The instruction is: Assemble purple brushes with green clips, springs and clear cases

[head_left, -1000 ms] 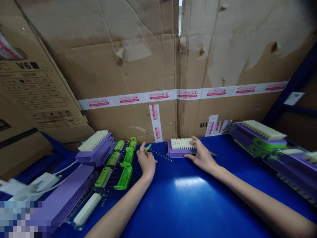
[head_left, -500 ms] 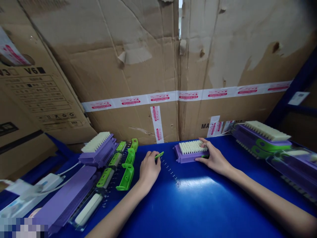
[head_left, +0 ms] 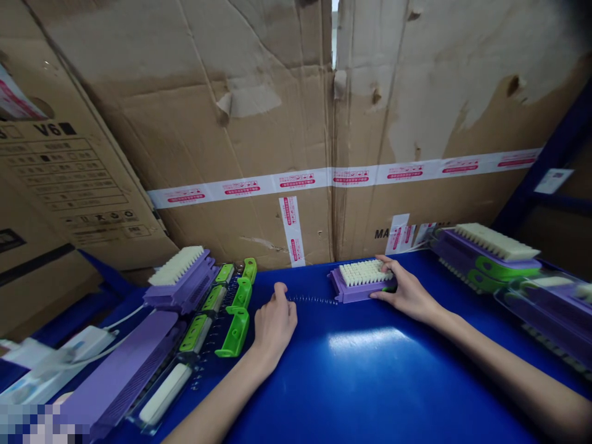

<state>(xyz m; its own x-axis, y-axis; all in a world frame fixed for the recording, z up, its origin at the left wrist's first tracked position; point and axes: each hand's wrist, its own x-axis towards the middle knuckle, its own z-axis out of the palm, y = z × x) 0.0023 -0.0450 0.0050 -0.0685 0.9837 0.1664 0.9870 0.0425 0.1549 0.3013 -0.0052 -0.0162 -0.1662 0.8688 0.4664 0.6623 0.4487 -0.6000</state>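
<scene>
My right hand (head_left: 409, 293) grips a small purple plastic block with cream bristles on top, a brush head (head_left: 363, 285), with the thumb at its front side and fingers behind. A thin coil spring (head_left: 312, 300) stretches just over the blue table from the brush head's left end to my left hand (head_left: 274, 327). The left hand is closed, its fingers curled at the spring's end; the fingertips are partly hidden. Just left of that hand stand several bright green brackets (head_left: 235, 333) in a row.
Left of the brackets lie green-topped clear pieces (head_left: 194, 333), a purple cover (head_left: 120, 370), another bristled purple block (head_left: 178, 283) and a white power strip (head_left: 55, 376). More purple-and-green brush assemblies (head_left: 490, 259) stand at right. Cardboard (head_left: 250, 142) walls the back.
The spring, which hung down toward the table's middle, now runs nearly level to the brush head. The green piece in my left fingers no longer shows. The brush head has shifted slightly right.
</scene>
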